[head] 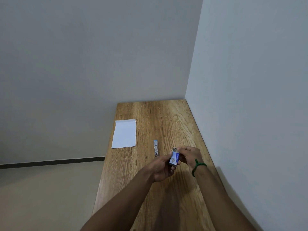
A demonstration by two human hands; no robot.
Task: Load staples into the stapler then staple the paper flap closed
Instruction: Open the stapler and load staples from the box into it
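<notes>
A small blue and white staple box is held above the wooden table. My left hand grips the box from the left and below. My right hand, with a green band at the wrist, pinches the box's far end, where the inner tray sticks out. A small silver stapler with a blue tip lies flat on the table just left of the hands. A white folded paper with a flap along its far edge lies at the table's left edge.
The narrow table stands in a corner, with a grey wall along its right side and another behind its far end. Its left edge drops to a pale floor.
</notes>
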